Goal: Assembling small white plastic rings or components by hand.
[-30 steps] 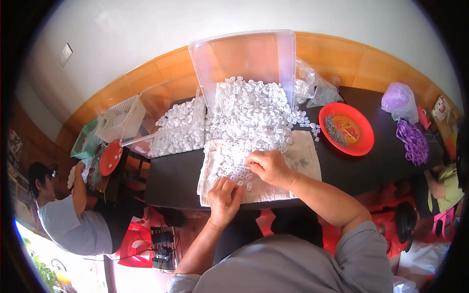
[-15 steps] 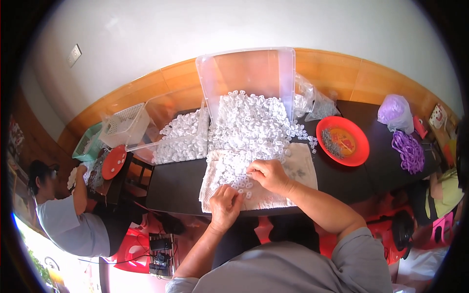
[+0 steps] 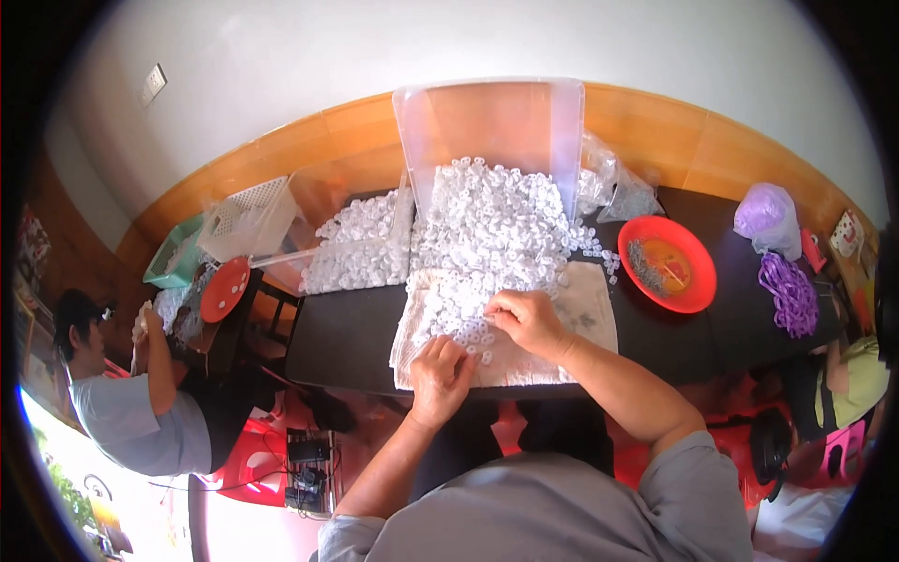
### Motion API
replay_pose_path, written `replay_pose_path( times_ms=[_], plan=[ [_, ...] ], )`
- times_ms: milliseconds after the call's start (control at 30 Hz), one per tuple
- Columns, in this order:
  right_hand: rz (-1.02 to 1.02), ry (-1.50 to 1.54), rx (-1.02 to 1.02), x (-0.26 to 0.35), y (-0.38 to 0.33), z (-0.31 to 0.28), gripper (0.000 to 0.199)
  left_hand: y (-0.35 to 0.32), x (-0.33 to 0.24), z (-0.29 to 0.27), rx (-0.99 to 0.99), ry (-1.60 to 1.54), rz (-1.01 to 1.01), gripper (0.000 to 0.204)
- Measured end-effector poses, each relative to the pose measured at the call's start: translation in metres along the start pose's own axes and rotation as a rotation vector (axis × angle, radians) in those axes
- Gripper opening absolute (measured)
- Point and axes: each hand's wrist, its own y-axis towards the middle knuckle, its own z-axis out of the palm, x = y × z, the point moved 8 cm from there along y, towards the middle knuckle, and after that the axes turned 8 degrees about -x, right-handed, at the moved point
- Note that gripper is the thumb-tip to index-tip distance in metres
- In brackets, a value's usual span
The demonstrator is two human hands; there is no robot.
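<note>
A big heap of small white plastic pieces (image 3: 492, 220) spills from a tipped clear plastic bin (image 3: 492, 126) onto a white cloth (image 3: 585, 300) on the dark table (image 3: 337, 332). My right hand (image 3: 526, 321) rests on the near edge of the heap, fingers curled over some white pieces. My left hand (image 3: 442, 367) lies on the cloth at the table's front edge, fingers bent among the pieces. Whether either hand pinches a piece is too small to tell.
A second pile of white pieces (image 3: 361, 248) lies in a clear bin at left. A red bowl (image 3: 670, 265), purple cord (image 3: 788, 292) and a purple bag (image 3: 766, 211) sit at right. Another person (image 3: 131, 398) sits at lower left beside baskets (image 3: 245, 217).
Both hands stay at the near edge of the heap; my right hand has shifted slightly over the pieces. The view has tilted a little.
</note>
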Motion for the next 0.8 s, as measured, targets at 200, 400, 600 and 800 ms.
replay_pose_path(
  times_ms=[200,400,600,800],
  plan=[
    [-0.014,-0.053,0.036,-0.0012,0.0018,0.0023,0.007,0.0070,-0.0068,-0.0022,0.009,0.022,0.022,0.016],
    [0.004,-0.042,0.058,-0.0027,0.0025,0.0041,0.009,0.0063,-0.0036,0.0000,0.011,0.017,0.008,0.018],
    [-0.011,-0.053,0.067,-0.0003,0.0003,0.0049,0.009,0.0025,-0.0037,-0.0008,-0.003,0.027,0.010,0.018],
    [-0.061,-0.057,0.036,0.0020,0.0017,0.0022,0.009,0.0033,-0.0045,0.0006,-0.008,0.019,0.009,0.018]
  ],
)
